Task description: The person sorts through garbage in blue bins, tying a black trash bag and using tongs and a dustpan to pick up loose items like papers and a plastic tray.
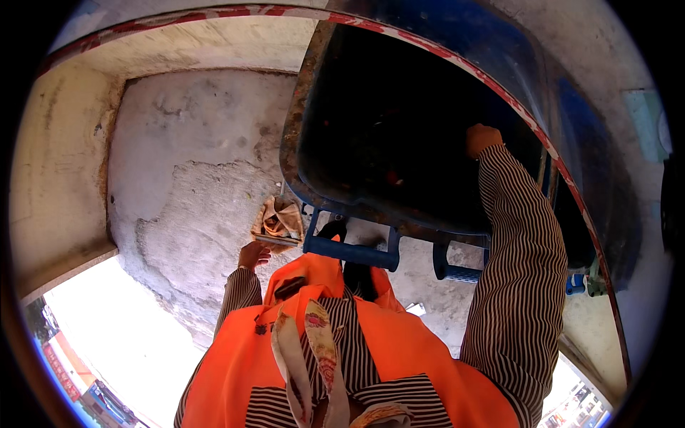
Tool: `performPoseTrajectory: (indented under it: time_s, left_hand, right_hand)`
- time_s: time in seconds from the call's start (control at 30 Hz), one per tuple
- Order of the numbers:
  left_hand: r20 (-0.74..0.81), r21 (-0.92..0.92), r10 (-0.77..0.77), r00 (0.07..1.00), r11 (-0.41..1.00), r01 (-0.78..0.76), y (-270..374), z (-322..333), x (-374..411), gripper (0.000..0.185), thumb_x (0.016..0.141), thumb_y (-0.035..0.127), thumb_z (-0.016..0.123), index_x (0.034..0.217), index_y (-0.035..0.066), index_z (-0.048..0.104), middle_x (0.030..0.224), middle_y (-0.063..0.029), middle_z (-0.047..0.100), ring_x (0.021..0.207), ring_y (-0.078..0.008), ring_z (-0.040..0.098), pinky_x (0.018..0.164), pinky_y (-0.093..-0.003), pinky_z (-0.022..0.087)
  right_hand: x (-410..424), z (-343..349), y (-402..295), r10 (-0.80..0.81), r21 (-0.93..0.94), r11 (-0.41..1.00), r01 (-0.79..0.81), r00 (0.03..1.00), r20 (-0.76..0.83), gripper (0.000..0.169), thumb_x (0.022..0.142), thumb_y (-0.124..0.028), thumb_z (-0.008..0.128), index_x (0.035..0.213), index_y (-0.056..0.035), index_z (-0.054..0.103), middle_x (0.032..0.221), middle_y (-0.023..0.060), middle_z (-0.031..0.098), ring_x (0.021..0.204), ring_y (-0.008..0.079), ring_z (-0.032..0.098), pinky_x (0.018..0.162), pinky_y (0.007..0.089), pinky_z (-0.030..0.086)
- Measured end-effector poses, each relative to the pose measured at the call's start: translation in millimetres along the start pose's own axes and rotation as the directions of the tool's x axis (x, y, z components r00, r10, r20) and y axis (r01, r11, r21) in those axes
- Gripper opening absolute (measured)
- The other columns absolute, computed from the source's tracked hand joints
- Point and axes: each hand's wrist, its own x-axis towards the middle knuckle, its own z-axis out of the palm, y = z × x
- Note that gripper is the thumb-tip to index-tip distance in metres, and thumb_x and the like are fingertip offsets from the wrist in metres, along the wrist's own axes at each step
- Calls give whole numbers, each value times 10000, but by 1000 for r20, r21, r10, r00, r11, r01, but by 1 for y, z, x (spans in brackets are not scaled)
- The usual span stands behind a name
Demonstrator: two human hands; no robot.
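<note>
A large blue plastic waste bin [291, 160] stands before me with its dark mouth uncovered and its rim stained brown. My right hand [483, 140] reaches over the bin's right part with the fingers curled; the dark interior hides whether it holds anything. Low on the left, my left hand [255, 255] is beside a crumpled brown cloth or bag [275, 216] with a straight bar [275, 240] along its near edge. My fingertips are by the bar's left end, but a grip on it is not clear. A few small red bits [395, 177] show faintly inside the bin.
Blue handles [350, 252] jut from the bin's near side. Pale walls [64, 160] enclose rough concrete flooring [198, 198] on the left. More blue bins [580, 144] stand at right. A red-patterned hat brim [481, 75] crosses the view. Bright ground [118, 315] lies outside, lower left.
</note>
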Motion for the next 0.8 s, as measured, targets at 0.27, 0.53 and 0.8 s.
performPoseTrajectory:
  time_s: [0.27, 0.53, 0.8]
  left_hand:
    - [15, -56, -137, 990, 989, 138, -51, 10, 7, 229, 875, 212, 599, 1039, 52, 597, 843, -98, 660, 690, -198, 643, 578, -324, 522]
    - [-4, -97, 37, 999, 995, -37, -25, -4, -9, 236, 877, 218, 597, 1026, 34, 603, 847, -103, 668, 690, -196, 657, 576, -309, 531]
    - [-104, -153, -171, 980, 976, 154, -84, -29, -6, 257, 870, 236, 587, 1053, 56, 592, 899, -108, 664, 767, -215, 657, 648, -355, 540]
  right_hand:
    - [-29, -100, 1, -61, 18, 998, 62, 996, -59, 225, 761, -117, 661, 922, 41, 658, 956, 226, 656, 853, 359, 658, 703, 428, 557]
    - [191, 72, -130, 166, 524, 847, -95, 982, -90, 345, 866, -222, 581, 1137, -10, 603, 1127, 202, 618, 986, 348, 632, 793, 456, 539]
    - [151, 55, -78, -105, 275, 950, 146, 982, -156, 388, 870, -292, 575, 1140, -14, 607, 1115, 203, 623, 977, 334, 639, 781, 437, 544]
